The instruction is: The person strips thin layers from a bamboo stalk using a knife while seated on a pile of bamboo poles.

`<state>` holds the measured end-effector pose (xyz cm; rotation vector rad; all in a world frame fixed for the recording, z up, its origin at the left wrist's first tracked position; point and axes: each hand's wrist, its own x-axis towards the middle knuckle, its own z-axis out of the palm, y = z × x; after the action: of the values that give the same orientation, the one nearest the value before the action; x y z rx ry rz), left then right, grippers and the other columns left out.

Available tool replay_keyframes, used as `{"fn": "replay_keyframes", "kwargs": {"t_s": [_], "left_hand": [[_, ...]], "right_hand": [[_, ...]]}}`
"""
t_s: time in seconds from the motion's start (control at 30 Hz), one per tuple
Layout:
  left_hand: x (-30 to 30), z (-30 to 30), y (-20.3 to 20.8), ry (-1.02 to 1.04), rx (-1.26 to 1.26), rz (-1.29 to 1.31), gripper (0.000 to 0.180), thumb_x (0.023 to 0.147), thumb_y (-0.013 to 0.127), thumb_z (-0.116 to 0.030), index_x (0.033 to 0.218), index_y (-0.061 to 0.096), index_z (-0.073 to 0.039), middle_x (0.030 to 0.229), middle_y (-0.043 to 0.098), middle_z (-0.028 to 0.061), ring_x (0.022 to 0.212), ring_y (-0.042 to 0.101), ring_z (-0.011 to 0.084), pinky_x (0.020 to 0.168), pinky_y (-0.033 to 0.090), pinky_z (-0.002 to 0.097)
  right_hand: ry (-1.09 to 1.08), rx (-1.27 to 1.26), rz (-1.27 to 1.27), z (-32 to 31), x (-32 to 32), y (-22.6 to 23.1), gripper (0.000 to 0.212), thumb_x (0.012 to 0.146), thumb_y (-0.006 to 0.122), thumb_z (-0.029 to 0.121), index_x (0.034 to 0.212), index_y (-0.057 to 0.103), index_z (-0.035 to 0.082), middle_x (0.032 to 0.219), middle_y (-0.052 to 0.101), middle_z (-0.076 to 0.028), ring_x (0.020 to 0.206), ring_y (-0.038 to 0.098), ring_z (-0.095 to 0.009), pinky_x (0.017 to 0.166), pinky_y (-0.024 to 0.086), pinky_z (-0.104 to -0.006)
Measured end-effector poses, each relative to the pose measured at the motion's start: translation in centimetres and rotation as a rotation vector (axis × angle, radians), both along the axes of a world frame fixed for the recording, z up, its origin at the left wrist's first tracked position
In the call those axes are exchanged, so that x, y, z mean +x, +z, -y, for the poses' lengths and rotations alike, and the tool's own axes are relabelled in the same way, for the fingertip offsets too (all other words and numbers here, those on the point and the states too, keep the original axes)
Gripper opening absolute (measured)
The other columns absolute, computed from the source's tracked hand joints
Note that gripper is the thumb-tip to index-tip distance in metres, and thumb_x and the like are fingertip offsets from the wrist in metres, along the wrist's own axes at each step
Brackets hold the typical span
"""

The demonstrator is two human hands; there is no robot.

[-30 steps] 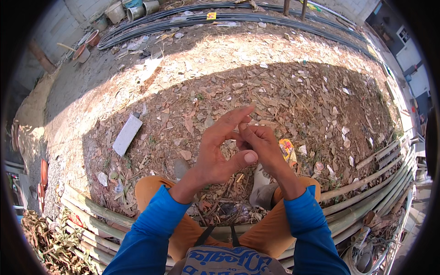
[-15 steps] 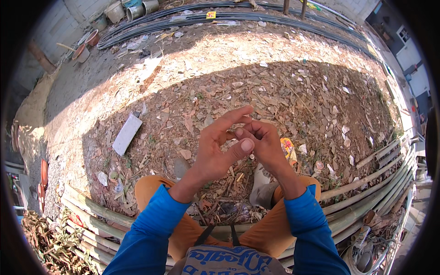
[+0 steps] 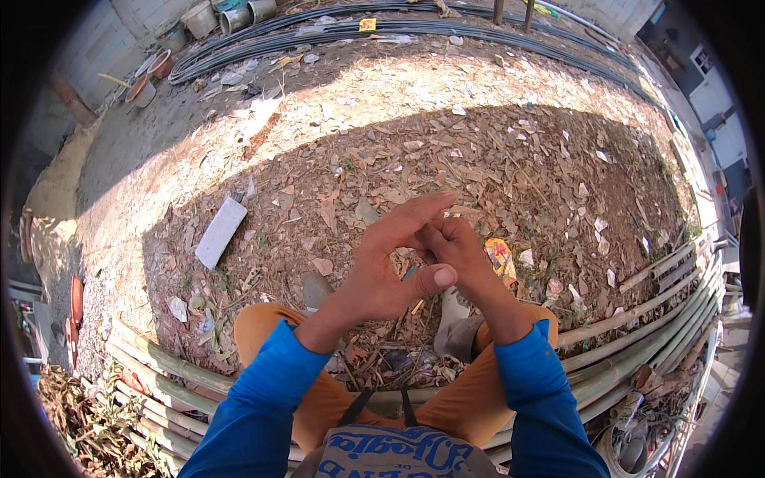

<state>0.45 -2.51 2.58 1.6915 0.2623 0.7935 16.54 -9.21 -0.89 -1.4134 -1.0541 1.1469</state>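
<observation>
My left hand (image 3: 386,275) is held out above the ground between my knees. Its fingers stretch forward and its thumb stands apart, with nothing seen in it. My right hand (image 3: 466,259) meets it from the right, fingers bent in against the left fingers. The left hand partly covers those bent fingertips, so I cannot make out whether anything is between them. Below the hands are dry leaves and litter. Beyond the right hand lies a yellow and red wrapper (image 3: 500,259), close to my grey boot (image 3: 457,327).
A pale rectangular block (image 3: 221,233) lies on the ground to the left. Bamboo poles (image 3: 629,327) run beneath and beside me. Long dark rods or pipes (image 3: 446,30) stretch across the far side. Buckets (image 3: 199,20) stand by the block wall, and dried leafy branches (image 3: 88,422) lie at lower left.
Both hands have shifted slightly; the left has moved right and a little down. Its thumb now reaches across in front of the right hand, and the right thumb is less visible.
</observation>
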Motion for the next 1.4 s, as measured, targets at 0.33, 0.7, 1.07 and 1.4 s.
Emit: {"fn": "replay_keyframes", "kwargs": {"t_s": [0.33, 0.7, 1.07, 1.4], "left_hand": [[0.1, -0.2, -0.3, 0.078, 0.074, 0.097, 0.080, 0.085, 0.081, -0.049, 0.144, 0.056, -0.001, 0.145, 0.057, 0.0224, 0.136, 0.053, 0.0366, 0.112, 0.042, 0.0477], [-0.3, 0.0, 0.7, -0.076, -0.394, 0.135, 0.067, 0.095, 0.075, -0.036, 0.147, 0.052, 0.000, 0.146, 0.056, 0.0152, 0.130, 0.056, 0.0241, 0.108, 0.048, 0.0418], [-0.2, -0.3, 0.0, -0.038, -0.333, 0.170, 0.069, 0.093, 0.077, -0.037, 0.146, 0.053, 0.000, 0.146, 0.055, 0.0164, 0.124, 0.059, 0.0231, 0.098, 0.053, 0.0391], [0.0, 0.0, -0.1, 0.015, -0.126, 0.101, 0.078, 0.091, 0.072, -0.049, 0.146, 0.052, 0.003, 0.149, 0.052, 0.0203, 0.133, 0.054, 0.0306, 0.099, 0.053, 0.0438]], "right_hand": [[0.004, -0.151, -0.253, 0.3, -0.1, 1.3, 0.044, 0.105, 0.061, 0.039, 0.080, 0.067, 0.003, 0.069, 0.059, 0.001, 0.060, 0.049, -0.006, 0.052, 0.036, -0.0245], [-0.067, 0.060, -0.184, 0.0, -0.3, 1.3, 0.026, 0.097, 0.074, 0.024, 0.086, 0.072, 0.001, 0.065, 0.062, 0.000, 0.056, 0.055, -0.006, 0.049, 0.043, -0.0236], [-0.085, -0.002, -0.054, 0.0, -0.8, 1.7, 0.039, 0.103, 0.065, 0.032, 0.081, 0.070, 0.001, 0.060, 0.058, 0.002, 0.053, 0.051, -0.005, 0.048, 0.040, -0.0242], [-0.037, -0.056, -0.178, 0.0, -0.5, 1.1, 0.051, 0.105, 0.059, 0.041, 0.071, 0.064, 0.003, 0.054, 0.053, -0.001, 0.044, 0.049, -0.009, 0.041, 0.036, -0.0262]]}}
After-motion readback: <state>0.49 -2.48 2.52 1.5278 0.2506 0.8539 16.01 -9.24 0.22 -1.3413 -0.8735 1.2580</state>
